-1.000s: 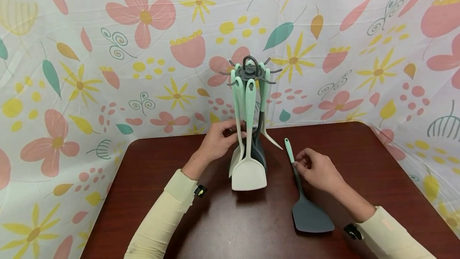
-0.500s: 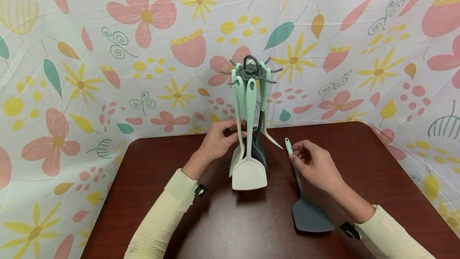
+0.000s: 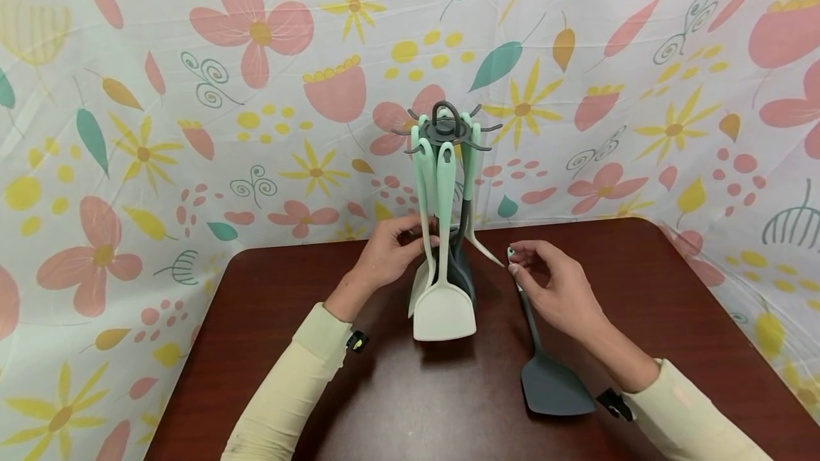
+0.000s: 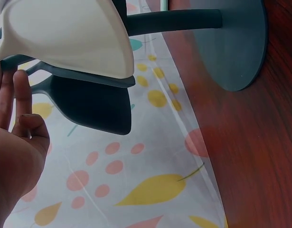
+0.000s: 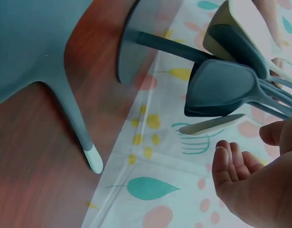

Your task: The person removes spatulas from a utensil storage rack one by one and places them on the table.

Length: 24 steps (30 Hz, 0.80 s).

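Observation:
A grey utensil stand (image 3: 442,124) rises at the table's middle, hung with mint-handled tools, a white turner (image 3: 444,311) in front. My left hand (image 3: 402,242) rests against the hanging tools on the stand's left; in the left wrist view its straight fingers (image 4: 15,95) touch a grey tool beside the white turner (image 4: 65,38). A grey spatula (image 3: 554,386) lies flat to the right of the stand. My right hand (image 3: 525,265) hovers at the handle's mint tip. In the right wrist view its fingers (image 5: 229,164) hang loosely curled, apart from the tip (image 5: 93,161).
The dark wooden table (image 3: 288,290) is ringed by a flowered cloth backdrop (image 3: 192,91) close behind and on both sides. The stand's round base (image 4: 236,42) sits near the table's far edge. Cream sleeves cover both forearms.
My right hand has slid up the spatula's handle from its middle to the mint tip. The spatula still lies flat. My left hand has stayed at the stand.

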{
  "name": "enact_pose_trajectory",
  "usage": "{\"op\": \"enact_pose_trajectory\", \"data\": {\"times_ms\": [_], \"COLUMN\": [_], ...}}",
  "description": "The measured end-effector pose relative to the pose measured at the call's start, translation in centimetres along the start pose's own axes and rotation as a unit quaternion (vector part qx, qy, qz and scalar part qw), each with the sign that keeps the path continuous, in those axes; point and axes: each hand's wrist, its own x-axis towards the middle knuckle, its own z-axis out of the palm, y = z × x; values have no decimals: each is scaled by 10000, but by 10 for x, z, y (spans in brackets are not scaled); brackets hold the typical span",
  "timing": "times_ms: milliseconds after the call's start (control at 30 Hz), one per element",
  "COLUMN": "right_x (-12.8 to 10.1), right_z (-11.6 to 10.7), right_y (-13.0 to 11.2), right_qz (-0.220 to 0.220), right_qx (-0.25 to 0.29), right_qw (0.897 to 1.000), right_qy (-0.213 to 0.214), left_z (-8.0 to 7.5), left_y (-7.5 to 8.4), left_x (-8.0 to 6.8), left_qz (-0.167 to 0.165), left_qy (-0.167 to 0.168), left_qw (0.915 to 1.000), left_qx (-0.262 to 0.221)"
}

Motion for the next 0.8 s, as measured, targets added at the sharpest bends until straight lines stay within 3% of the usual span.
{"op": "enact_pose_trajectory", "data": {"times_ms": [533,800], "right_x": [15,24], "right_z": [7,11], "right_y": [-9,-13], "right_qz": [-447,-634], "right_qx": [255,114], "right_qw": [9981,9970], "right_qy": [330,436], "left_z": [0,-1], "left_y": [1,2], "left_x": [0,-1], "left_qz": [-107,-149], "left_qy": [-36,-38], "left_qw": [9999,9999], "left_qx": [-31,-11]}}
